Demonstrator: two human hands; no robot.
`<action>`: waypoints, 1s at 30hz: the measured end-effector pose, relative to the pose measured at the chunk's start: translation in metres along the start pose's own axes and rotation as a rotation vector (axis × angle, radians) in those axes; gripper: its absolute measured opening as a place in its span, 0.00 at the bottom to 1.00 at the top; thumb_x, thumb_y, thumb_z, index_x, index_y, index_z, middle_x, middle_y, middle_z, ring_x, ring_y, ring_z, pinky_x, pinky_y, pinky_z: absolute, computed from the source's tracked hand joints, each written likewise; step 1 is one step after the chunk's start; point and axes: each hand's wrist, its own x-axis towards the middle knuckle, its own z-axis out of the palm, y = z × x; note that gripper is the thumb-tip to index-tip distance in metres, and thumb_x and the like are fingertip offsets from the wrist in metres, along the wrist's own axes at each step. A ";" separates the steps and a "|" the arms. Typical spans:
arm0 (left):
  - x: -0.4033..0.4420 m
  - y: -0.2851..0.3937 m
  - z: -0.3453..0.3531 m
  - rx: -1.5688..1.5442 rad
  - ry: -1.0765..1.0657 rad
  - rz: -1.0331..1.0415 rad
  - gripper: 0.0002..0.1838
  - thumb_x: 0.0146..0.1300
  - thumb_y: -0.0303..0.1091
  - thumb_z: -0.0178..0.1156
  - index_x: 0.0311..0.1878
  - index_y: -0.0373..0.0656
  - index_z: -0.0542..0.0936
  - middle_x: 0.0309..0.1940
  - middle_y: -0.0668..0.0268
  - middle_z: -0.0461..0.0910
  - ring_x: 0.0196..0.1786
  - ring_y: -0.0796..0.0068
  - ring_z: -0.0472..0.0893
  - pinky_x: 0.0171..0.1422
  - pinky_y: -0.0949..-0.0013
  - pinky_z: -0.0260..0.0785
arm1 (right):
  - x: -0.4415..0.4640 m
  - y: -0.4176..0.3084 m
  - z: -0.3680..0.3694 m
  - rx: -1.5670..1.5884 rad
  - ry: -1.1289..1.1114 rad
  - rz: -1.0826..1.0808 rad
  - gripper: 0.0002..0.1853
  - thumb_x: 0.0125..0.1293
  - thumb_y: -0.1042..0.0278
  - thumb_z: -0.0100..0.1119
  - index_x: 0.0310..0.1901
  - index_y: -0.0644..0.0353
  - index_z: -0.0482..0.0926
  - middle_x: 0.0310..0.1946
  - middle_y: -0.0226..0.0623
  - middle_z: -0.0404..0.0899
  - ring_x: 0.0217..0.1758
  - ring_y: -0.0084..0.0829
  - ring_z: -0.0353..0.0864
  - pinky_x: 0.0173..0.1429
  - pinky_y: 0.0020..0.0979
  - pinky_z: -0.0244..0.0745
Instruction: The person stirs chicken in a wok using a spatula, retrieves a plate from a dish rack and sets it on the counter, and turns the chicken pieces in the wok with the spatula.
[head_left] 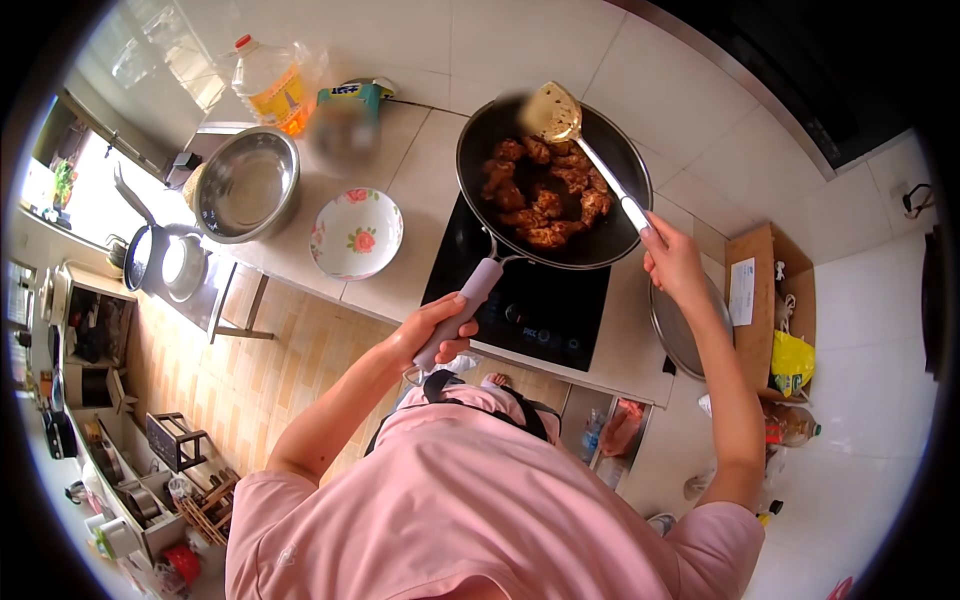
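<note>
My left hand (437, 332) is wrapped round the pale purple handle of a dark frying pan (620, 165). The pan sits over a black induction cooktop (540, 305). Browned, sauce-coated pieces of meat (545, 205) lie in the pan. My right hand (672, 256) grips the white end of a spatula (610, 180). Its broad, sauce-smeared head is raised over the pan's far rim, above the meat. A white plate with pink flowers (357, 234) rests on the counter left of the cooktop.
Left on the counter stand a steel bowl (248, 185), an oil bottle (270, 88) with a red cap and a green packet (355, 92). A round lid (688, 325) lies right of the cooktop, beside a cardboard box (757, 300). The counter's front edge (560, 378) runs before me.
</note>
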 end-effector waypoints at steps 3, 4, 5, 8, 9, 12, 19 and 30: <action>0.001 -0.001 -0.001 0.014 -0.002 -0.002 0.26 0.67 0.50 0.48 0.61 0.45 0.60 0.26 0.69 0.63 0.16 0.86 0.62 0.12 0.83 0.56 | 0.019 0.018 0.009 -0.421 0.211 -0.466 0.21 0.63 0.64 0.54 0.57 0.58 0.71 0.13 0.40 0.73 0.14 0.33 0.74 0.21 0.34 0.69; 0.001 -0.001 -0.003 0.010 -0.005 -0.002 0.26 0.67 0.50 0.48 0.62 0.45 0.60 0.26 0.69 0.63 0.16 0.86 0.62 0.12 0.83 0.56 | 0.025 0.028 0.012 -0.577 0.302 -0.675 0.21 0.62 0.64 0.55 0.57 0.57 0.71 0.14 0.42 0.74 0.15 0.37 0.76 0.22 0.36 0.71; 0.001 -0.001 -0.003 0.009 0.002 -0.005 0.26 0.67 0.50 0.48 0.62 0.45 0.60 0.26 0.69 0.64 0.16 0.86 0.62 0.12 0.83 0.56 | 0.022 0.024 0.011 -0.631 0.270 -0.618 0.21 0.62 0.64 0.56 0.57 0.56 0.71 0.15 0.44 0.75 0.17 0.40 0.76 0.23 0.38 0.71; 0.001 -0.001 -0.003 -0.004 0.018 -0.003 0.26 0.67 0.50 0.48 0.62 0.45 0.60 0.26 0.68 0.64 0.16 0.86 0.62 0.12 0.83 0.56 | -0.006 0.007 -0.002 -0.784 0.187 -0.530 0.21 0.61 0.65 0.57 0.57 0.56 0.72 0.17 0.47 0.76 0.19 0.46 0.77 0.26 0.40 0.72; 0.001 -0.002 -0.002 -0.009 0.018 -0.001 0.26 0.67 0.50 0.48 0.62 0.45 0.60 0.26 0.68 0.64 0.16 0.86 0.62 0.12 0.83 0.56 | -0.016 0.007 -0.012 -0.826 0.175 -0.552 0.21 0.61 0.65 0.57 0.57 0.56 0.72 0.17 0.48 0.76 0.20 0.46 0.77 0.26 0.40 0.72; 0.001 -0.002 -0.003 -0.008 0.012 0.001 0.26 0.67 0.50 0.48 0.62 0.45 0.59 0.26 0.68 0.64 0.16 0.86 0.62 0.12 0.83 0.56 | -0.032 -0.004 -0.035 -0.912 0.153 -0.498 0.20 0.61 0.69 0.56 0.56 0.56 0.72 0.21 0.49 0.76 0.23 0.47 0.77 0.29 0.41 0.71; 0.000 0.001 0.002 -0.047 -0.004 -0.008 0.14 0.69 0.44 0.45 0.50 0.46 0.62 0.27 0.67 0.65 0.15 0.84 0.63 0.12 0.82 0.56 | -0.010 -0.013 -0.008 -0.537 0.194 -0.456 0.20 0.61 0.66 0.56 0.56 0.53 0.73 0.19 0.50 0.75 0.24 0.49 0.77 0.30 0.42 0.72; 0.000 0.002 0.000 -0.036 0.001 -0.009 0.15 0.69 0.44 0.46 0.50 0.46 0.61 0.27 0.67 0.65 0.15 0.84 0.63 0.13 0.82 0.55 | -0.021 -0.024 -0.028 -0.874 0.087 -0.479 0.19 0.60 0.67 0.57 0.54 0.54 0.73 0.18 0.48 0.75 0.23 0.48 0.78 0.30 0.43 0.73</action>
